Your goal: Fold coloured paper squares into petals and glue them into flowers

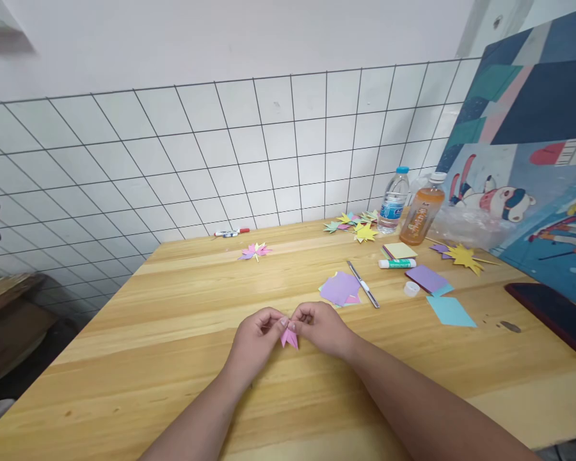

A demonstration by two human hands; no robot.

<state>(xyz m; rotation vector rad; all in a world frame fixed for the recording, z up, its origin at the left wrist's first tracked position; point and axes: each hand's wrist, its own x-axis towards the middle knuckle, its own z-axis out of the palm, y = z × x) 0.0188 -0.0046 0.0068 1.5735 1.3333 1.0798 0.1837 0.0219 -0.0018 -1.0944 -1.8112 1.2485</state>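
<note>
A small pink piece of folded paper [290,339] is pinched between my two hands just above the table, its pointed ends hanging down. My left hand [259,334] grips it from the left with thumb and fingertips. From the other side, my right hand [320,328] holds it the same way, and the fingertips of both hands nearly meet. The upper part of the paper is hidden behind my fingers. Beyond my right hand lies a stack of cut paper pieces [340,289], purple on top. A slim utility knife [363,285] rests beside that stack.
At the right are a glue stick [397,263], its cap [411,289], paper squares [451,311] and a dark phone-like object [552,320]. A water bottle [393,203] and an orange drink bottle [422,211] stand behind. Paper stars [256,251] and markers [231,233] lie toward the wall.
</note>
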